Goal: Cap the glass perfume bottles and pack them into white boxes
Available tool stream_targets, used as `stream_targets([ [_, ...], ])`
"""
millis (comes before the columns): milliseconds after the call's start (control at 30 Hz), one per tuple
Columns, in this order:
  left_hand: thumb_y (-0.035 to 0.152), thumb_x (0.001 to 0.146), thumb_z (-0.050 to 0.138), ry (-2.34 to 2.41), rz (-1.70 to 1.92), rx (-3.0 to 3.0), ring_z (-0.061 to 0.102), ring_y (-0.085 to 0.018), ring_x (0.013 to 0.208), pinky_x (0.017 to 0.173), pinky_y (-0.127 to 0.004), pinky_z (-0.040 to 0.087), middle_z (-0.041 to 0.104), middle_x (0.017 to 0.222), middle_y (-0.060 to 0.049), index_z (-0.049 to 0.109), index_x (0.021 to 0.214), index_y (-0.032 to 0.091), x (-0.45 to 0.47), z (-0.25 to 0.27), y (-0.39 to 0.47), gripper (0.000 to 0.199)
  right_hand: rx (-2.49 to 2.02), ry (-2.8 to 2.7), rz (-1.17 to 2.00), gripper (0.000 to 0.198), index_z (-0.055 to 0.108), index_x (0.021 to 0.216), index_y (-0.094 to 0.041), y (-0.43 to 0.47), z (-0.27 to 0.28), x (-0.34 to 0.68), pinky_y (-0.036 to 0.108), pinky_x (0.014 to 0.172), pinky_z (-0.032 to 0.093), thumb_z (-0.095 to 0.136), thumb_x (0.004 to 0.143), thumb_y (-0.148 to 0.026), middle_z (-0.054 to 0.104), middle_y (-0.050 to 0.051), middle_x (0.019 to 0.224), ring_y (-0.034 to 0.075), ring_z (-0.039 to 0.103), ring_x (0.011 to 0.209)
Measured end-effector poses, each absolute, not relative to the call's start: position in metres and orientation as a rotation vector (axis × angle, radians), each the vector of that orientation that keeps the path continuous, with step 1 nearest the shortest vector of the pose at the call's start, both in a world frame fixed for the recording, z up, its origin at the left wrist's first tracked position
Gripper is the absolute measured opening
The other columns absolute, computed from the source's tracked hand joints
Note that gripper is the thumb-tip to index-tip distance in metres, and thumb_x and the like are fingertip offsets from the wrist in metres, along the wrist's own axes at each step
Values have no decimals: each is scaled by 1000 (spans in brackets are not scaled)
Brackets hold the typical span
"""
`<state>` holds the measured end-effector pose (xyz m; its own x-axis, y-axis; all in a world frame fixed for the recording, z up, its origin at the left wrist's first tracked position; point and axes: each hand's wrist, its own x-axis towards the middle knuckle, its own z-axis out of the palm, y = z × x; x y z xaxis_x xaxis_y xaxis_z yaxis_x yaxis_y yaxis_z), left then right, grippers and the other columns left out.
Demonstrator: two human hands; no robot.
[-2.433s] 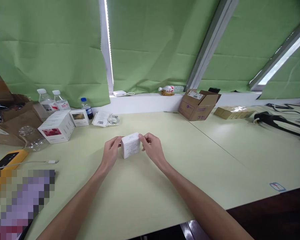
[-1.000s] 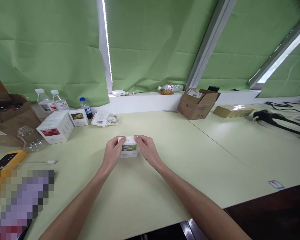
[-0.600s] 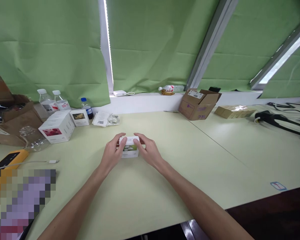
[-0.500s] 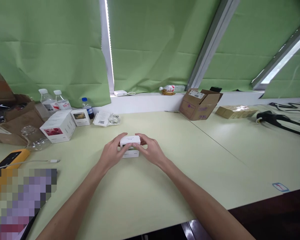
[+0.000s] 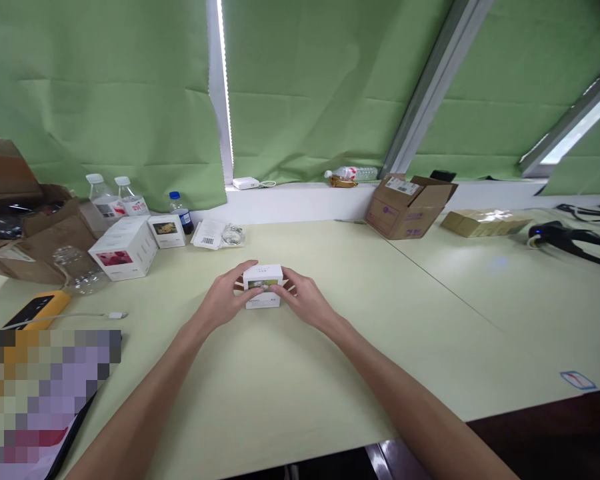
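A small white box [image 5: 263, 270] with a green picture band across its front stands upright on the pale table [image 5: 270, 393]. My left hand [image 5: 221, 301] grips its left side, thumb on the front face and fingers curled behind the side. On the opposite side my right hand [image 5: 307, 300] holds it the same way, its thumb reaching to the picture. Both thumbs hide part of the front, and the back of the box is out of sight.
White boxes [image 5: 125, 250], clear bottles [image 5: 130, 199] and a brown carton [image 5: 35, 247] crowd the left. A flat packet [image 5: 209, 235] lies behind my hands. At the back right are an open cardboard box [image 5: 397, 210], a gold box [image 5: 485, 223] and a black device [image 5: 570, 243].
The whole view has shifted slightly, so things sit a little further right. My thumbs are a bit further apart, showing more of the box's picture. Both hands still hold the box.
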<state>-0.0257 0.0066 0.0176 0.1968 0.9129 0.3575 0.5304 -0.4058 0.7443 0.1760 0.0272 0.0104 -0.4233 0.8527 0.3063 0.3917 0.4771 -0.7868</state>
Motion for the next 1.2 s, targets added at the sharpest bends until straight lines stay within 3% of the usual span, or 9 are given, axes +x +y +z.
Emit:
stream_targets([
  [300, 43, 85, 51, 1468, 1105, 2192, 59, -19, 102, 79, -29, 53, 54, 128, -5, 40, 134, 29, -26, 11, 6, 52, -1102, -2053, 866, 33, 58, 113, -21, 31, 5, 179, 28, 62, 50, 56, 83, -35, 67, 5, 101, 15, 63, 67],
  [433, 41, 89, 45, 1657, 1061, 2489, 60, -19, 101, 72, -28, 53, 47, 133, -6, 42, 132, 30, -23, 10, 3, 45, -1168, -2080, 790, 31, 58, 110, -22, 32, 0, 176, 28, 61, 50, 55, 83, -35, 68, 4, 93, 15, 63, 64],
  [567, 34, 90, 44, 1820, 1103, 2699, 47, -24, 121, 94, -36, 47, 43, 138, -10, 46, 128, 23, -13, 11, -1, 39, -1201, -2050, 699, 34, 57, 114, -22, 32, -5, 171, 30, 62, 51, 51, 84, -38, 68, 4, 86, 17, 63, 63],
  [667, 29, 90, 44, 1905, 1008, 2799, 39, -26, 129, 108, -43, 34, 47, 133, -12, 42, 132, 19, -7, 12, -3, 43, -1179, -2067, 650, 34, 57, 117, -23, 32, -10, 168, 33, 69, 52, 48, 85, -34, 69, 4, 84, 20, 64, 70],
  [800, 26, 81, 57, 2076, 843, 2820, 29, -31, 135, 111, -50, 25, 40, 141, -15, 34, 138, 18, -4, 12, -4, 61, -1093, -2074, 739, 42, 52, 127, -25, 32, -17, 164, 36, 78, 52, 45, 86, -27, 70, 4, 95, 22, 66, 84],
  [933, 23, 83, 53, 2117, 796, 2847, 30, -29, 135, 112, -51, 24, 38, 143, -13, 30, 140, 18, -5, 10, -2, 62, -1013, -2119, 809, 48, 43, 134, -21, 30, -19, 159, 36, 82, 52, 42, 86, -25, 69, 4, 94, 22, 65, 91],
  [1033, 21, 83, 51, 2131, 799, 2850, 35, -29, 132, 111, -51, 24, 43, 139, -13, 35, 137, 20, -6, 10, 2, 56, -998, -2165, 787, 45, 47, 131, -20, 28, -18, 157, 36, 82, 52, 43, 86, -25, 70, 5, 92, 23, 65, 91],
  [1200, 17, 82, 53, 2238, 794, 2798, 36, -29, 132, 109, -51, 27, 44, 138, -14, 38, 135, 20, -21, 11, 11, 55, -1025, -2188, 705, 38, 59, 120, -21, 28, -19, 160, 40, 91, 50, 47, 84, -25, 64, 8, 118, 26, 60, 109],
])
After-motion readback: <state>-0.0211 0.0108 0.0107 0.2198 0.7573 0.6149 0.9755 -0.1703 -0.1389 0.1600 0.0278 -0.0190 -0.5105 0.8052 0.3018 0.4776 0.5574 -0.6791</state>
